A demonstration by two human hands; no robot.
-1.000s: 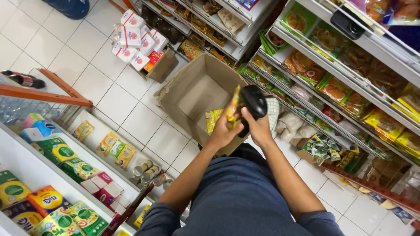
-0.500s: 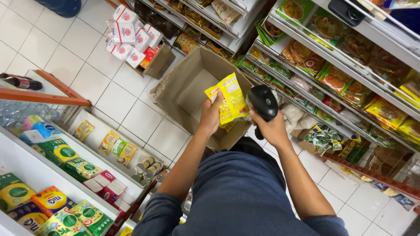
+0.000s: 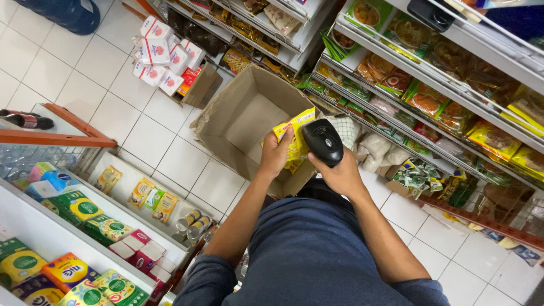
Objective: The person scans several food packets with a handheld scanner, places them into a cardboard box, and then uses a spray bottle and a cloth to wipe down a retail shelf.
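Yellow snack packet [image 3: 293, 136], flat and glossy, tilted toward one o'clock, above open cardboard box. Black handheld scanner [image 3: 323, 141] touching it at three o'clock, head pointing upward.

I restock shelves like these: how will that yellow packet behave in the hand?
The yellow packet looks thin and flat, so probably light and floppy. The left hand pinches one edge, so it may sag. Its film looks glossy, perhaps slippery.

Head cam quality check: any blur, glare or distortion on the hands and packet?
Head view: even indoor light, no hard shadows; left hand, yellow packet and the black scanner in the right hand are sharp, no motion blur; wide-angle bend shows in the shelves and floor tiles; mild sheen on shelf wrappers, no blown glare.
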